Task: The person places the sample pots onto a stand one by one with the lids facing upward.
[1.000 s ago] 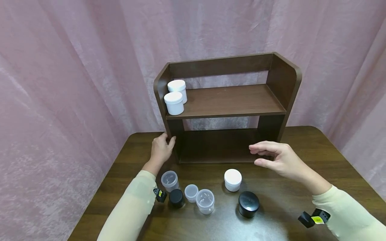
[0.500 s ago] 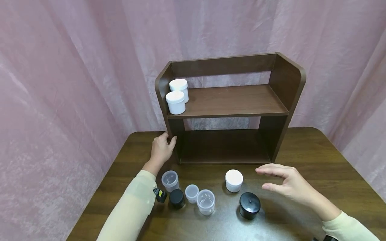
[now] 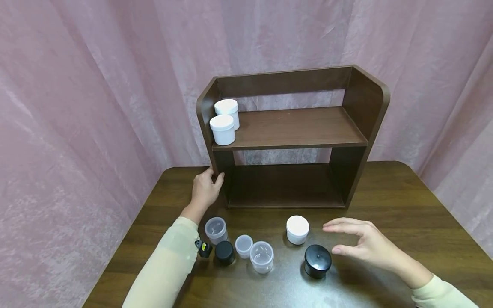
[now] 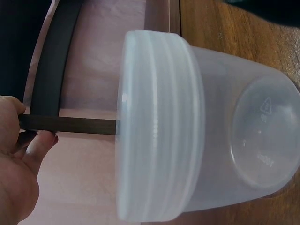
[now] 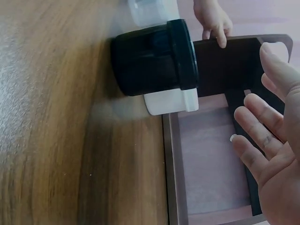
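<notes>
My left hand grips the left side panel of a dark brown two-tier shelf; the left wrist view shows fingers and thumb on either side of the panel. My right hand hovers above the table, fingers spread and holding nothing. Just left of it stands a black lidded jar, with a white lidded jar behind that. In the right wrist view the black jar overlaps the white one. A large translucent jar fills the middle of the left wrist view.
Two white jars stand on the upper shelf at its left end. Near my left forearm are a translucent jar, a small black jar, a small translucent jar and a clear jar. A pink curtain hangs behind the table.
My right hand has come down and toward me from in front of the shelf's lower right, to beside the black jar. My left hand keeps its hold on the panel.
</notes>
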Available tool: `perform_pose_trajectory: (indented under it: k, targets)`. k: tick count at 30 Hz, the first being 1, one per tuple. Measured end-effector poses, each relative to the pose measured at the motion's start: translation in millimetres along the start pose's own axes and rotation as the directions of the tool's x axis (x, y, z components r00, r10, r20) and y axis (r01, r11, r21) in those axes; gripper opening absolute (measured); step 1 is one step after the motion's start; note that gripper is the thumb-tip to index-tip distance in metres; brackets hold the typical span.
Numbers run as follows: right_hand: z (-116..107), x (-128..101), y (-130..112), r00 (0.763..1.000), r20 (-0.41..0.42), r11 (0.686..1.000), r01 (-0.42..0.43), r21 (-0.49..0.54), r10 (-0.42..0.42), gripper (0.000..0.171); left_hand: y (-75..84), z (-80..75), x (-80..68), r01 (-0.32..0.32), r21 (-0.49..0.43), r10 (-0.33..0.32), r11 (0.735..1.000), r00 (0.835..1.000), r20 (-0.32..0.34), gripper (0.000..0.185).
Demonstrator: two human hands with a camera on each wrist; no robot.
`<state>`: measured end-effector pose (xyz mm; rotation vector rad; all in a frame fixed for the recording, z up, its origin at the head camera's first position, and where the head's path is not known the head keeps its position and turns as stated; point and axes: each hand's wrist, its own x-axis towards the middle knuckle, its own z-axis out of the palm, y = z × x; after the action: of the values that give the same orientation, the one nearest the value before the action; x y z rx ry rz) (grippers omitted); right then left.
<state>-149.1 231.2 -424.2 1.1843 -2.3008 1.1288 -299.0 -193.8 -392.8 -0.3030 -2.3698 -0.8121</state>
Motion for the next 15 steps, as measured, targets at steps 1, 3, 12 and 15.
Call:
perform_pose_trajectory:
  k: [1, 3, 12, 15]
  targets:
    - [0, -1, 0, 1.0, 0.01, 1.0, -0.01, -0.008, 0.011, 0.053, 0.1, 0.3, 0.1, -0.002, 0.0, 0.002, 1.0, 1.0, 0.0, 0.022]
    - [1, -2, 0, 0.999, 0.03, 0.999, -0.029, -0.015, 0.03, 0.053, 0.4, 0.9, 0.3, -0.006, 0.006, 0.006, 1.0, 1.0, 0.003, 0.024]
    - [11, -8, 5, 0.996, 0.092, 1.0, 0.012, -0.001, -0.012, 0.057, 0.0, 0.9, -3.7, 0.008, 0.015, -0.008, 1.0, 1.0, 0.009, 0.025]
    - [15, -10, 5, 0.993, 0.114, 1.0, 0.015, 0.009, -0.016, 0.057, 0.0, 0.0, -3.4, 0.002, 0.021, -0.002, 1.0, 1.0, 0.007, 0.026]
